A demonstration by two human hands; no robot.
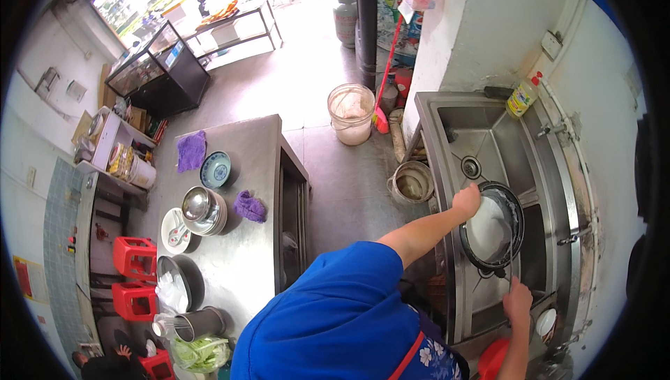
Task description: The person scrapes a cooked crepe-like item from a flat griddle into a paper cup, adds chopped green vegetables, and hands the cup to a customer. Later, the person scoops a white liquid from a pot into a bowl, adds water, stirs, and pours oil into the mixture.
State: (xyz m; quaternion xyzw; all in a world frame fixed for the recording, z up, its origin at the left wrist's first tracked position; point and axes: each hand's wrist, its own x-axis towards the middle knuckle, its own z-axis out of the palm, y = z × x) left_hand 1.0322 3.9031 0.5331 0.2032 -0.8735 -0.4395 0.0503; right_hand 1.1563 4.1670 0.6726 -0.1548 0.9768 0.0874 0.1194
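Observation:
My left hand [467, 201] grips the near left rim of a round black pot [518, 207]. The pot is over the stainless steel double sink [438, 170], across the divider between its two basins. A smooth white mass [484, 228] fills much of the pot; what it is I cannot tell. In my right hand [518, 299] is the thin handle of a long utensil [512, 254] that reaches into the pot. Its working end is not clear to see. A short black handle [501, 272] sticks out from the pot's side.
A dish soap bottle [522, 98] stands at the sink's far corner. Taps [552, 130] line the wall. Two buckets [352, 115] are on the floor near a red broom [384, 113]. Behind me, a steel table [246, 155] holds stacked bowls [212, 218] and purple cloths [250, 206].

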